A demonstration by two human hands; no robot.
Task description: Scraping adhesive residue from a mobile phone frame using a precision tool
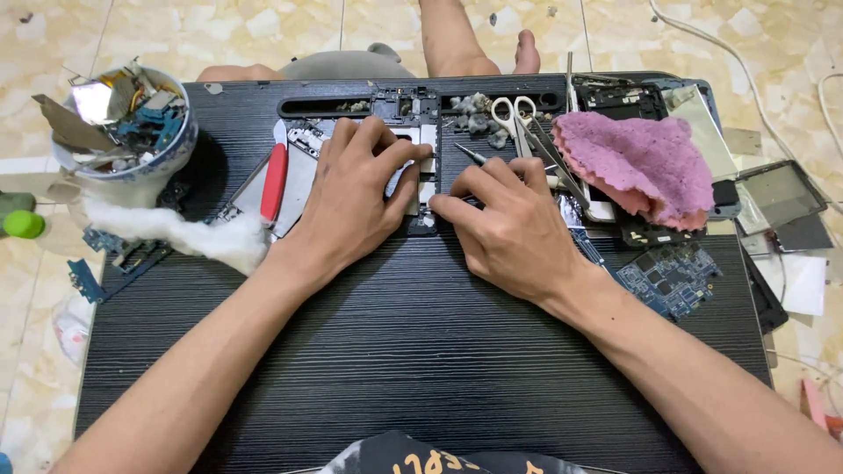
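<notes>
Black wood-grain counter carries an opened dark phone chassis; my left hand presses flat on it, fingers spread. My right hand pinches a thin metal tweezer beside it.

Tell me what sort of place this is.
Probably a makeshift home electronics repair spot: a low black table on tiled floor, a blue circuit board, scissors, and a bowl of salvaged parts.
</notes>
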